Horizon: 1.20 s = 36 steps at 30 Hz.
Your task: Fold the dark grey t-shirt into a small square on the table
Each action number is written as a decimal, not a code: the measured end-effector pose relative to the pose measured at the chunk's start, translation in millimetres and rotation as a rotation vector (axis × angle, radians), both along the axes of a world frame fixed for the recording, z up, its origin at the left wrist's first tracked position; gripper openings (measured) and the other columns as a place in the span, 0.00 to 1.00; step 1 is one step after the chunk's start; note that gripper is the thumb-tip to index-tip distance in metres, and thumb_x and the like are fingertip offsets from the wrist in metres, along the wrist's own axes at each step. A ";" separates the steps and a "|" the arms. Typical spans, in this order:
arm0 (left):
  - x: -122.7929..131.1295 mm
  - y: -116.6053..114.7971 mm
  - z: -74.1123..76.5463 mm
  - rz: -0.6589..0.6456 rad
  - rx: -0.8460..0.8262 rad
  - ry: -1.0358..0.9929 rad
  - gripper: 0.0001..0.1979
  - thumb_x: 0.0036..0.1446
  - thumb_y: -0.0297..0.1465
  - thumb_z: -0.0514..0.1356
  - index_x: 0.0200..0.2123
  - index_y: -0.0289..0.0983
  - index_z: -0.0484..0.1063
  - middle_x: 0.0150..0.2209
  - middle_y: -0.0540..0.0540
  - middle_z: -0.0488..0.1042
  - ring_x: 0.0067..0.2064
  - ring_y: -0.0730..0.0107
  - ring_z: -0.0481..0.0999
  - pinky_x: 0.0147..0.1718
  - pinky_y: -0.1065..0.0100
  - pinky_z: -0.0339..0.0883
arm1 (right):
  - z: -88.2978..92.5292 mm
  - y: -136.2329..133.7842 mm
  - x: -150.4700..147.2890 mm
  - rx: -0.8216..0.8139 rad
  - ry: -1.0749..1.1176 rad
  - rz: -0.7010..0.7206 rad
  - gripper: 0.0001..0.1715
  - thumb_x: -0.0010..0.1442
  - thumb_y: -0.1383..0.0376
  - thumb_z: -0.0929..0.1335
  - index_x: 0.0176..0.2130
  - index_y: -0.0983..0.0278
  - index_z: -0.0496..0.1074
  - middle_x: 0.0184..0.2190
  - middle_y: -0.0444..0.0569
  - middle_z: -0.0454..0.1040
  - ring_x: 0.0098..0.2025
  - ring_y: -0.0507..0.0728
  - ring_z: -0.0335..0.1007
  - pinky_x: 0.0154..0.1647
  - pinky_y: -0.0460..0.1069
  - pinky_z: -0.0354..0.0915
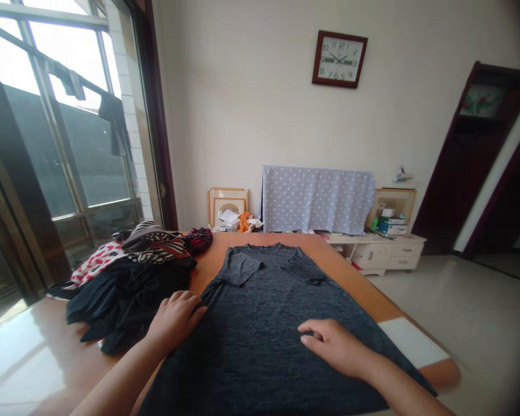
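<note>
A dark grey heathered short-sleeved T-shirt (pixel 260 312) lies spread out on the table, its neckline at the far end and both sleeves folded inward over the front. At the shirt's left side edge is my left hand (pixel 177 320), palm down, with loosely bent fingers and the thumb apart from them. I cannot make out any cloth gripped in it. Over the right half of the shirt, my right hand (pixel 335 346) is held with curved fingers and a gap between thumb and forefinger. Nothing shows in it.
A heap of dark and patterned clothes (pixel 134 283) lies left of the shirt on the orange-brown wooden table (pixel 210 260). A white sheet (pixel 411 341) is near the table's right edge. Beyond stand a low white cabinet (pixel 390 257) and something draped with a dotted cloth (pixel 316 199).
</note>
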<state>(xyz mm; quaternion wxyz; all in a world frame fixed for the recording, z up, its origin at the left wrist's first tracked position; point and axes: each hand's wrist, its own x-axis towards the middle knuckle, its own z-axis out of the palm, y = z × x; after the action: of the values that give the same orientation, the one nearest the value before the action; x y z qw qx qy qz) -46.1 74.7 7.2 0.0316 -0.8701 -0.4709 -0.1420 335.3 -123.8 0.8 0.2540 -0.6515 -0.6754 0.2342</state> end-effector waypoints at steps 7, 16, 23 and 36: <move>51.7 64.0 19.8 0.025 -0.002 -0.130 0.19 0.63 0.45 0.51 0.45 0.44 0.77 0.46 0.43 0.77 0.49 0.58 0.73 0.47 0.62 0.64 | 5.8 67.6 61.7 0.014 0.274 -0.174 0.21 0.61 0.52 0.65 0.44 0.64 0.76 0.28 0.46 0.74 0.29 0.53 0.67 0.27 0.44 0.61; 115.7 180.2 13.3 0.114 -0.085 -0.226 0.17 0.60 0.39 0.54 0.46 0.40 0.76 0.49 0.42 0.78 0.50 0.60 0.76 0.47 0.67 0.66 | 10.3 183.8 149.4 0.111 0.441 -0.532 0.16 0.57 0.55 0.66 0.34 0.65 0.73 0.27 0.45 0.72 0.22 0.48 0.60 0.22 0.43 0.55; 163.8 252.8 -4.2 0.099 -0.105 -0.214 0.20 0.57 0.33 0.55 0.52 0.37 0.73 0.53 0.39 0.75 0.55 0.58 0.74 0.54 0.64 0.64 | 1.0 277.1 193.5 0.163 0.374 -0.647 0.14 0.57 0.61 0.64 0.40 0.65 0.73 0.34 0.50 0.76 0.27 0.52 0.70 0.28 0.45 0.62; 218.1 327.0 -43.5 0.080 -0.225 -0.177 0.40 0.44 0.25 0.61 0.64 0.34 0.61 0.66 0.35 0.61 0.66 0.54 0.62 0.60 0.64 0.60 | -48.3 381.3 211.4 0.013 0.154 -0.589 0.45 0.49 0.68 0.72 0.65 0.65 0.63 0.30 0.50 0.79 0.25 0.55 0.71 0.31 0.49 0.64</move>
<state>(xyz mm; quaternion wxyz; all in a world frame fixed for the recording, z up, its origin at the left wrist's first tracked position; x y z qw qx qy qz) 172.0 401.7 -36.3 -0.1023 -0.8327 -0.5191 -0.1631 546.7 257.5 -47.6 0.3657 -0.7981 -0.4375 0.1946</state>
